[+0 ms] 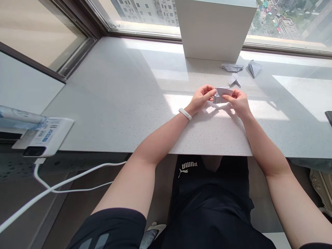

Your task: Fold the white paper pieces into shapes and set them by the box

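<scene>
Centrally on the surface [145,103], a little back from its front edge, the left hand [200,98], with a white wristband [185,113] on its wrist, and the right hand [238,102] both pinch a folded white paper [222,95], one at each end, holding it just above the stone. Farther back, a small folded paper figure [234,80] lies just beyond the hands. Past it, near the back edge, lie a flat paper fold [232,67] and a pointed paper fold [254,68], beside a white square pillar [215,29] standing before the window [287,20].
</scene>
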{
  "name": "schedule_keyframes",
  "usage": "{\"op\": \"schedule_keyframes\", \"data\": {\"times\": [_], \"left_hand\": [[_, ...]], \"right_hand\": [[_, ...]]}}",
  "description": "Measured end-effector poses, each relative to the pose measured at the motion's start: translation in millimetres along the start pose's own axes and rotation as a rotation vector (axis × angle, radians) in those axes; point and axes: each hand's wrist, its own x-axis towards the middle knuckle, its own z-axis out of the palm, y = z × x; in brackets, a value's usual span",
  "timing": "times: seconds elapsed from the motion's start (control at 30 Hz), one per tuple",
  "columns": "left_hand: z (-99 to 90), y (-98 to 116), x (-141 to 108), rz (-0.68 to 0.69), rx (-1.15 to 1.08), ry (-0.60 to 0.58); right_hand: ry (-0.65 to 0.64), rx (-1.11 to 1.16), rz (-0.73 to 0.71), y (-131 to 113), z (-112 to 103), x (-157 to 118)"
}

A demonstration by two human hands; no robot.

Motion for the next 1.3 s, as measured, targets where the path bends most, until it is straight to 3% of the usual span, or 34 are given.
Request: {"op": "schedule_keyframes", "data": {"times": [0.4,0.7,0.97,1.3], "left_hand": [[-2.5,-9,6,0.034,0.013,0.049],[-1.6,-16,8,0.078,0.033,0.126],[0.6,-22,8,0.116,0.064,0.168],[3.4,-11,2,0.116,0.09,0.157]], "right_hand": [[-0.083,-0.046,-0.039,-3,-5,0],[0.03,-0.065,-0.15,7,-7,8],[0.027,-0.086,-0.165,8,-6,8],[0.065,-0.079,-0.119,-3,-1,3]]}}
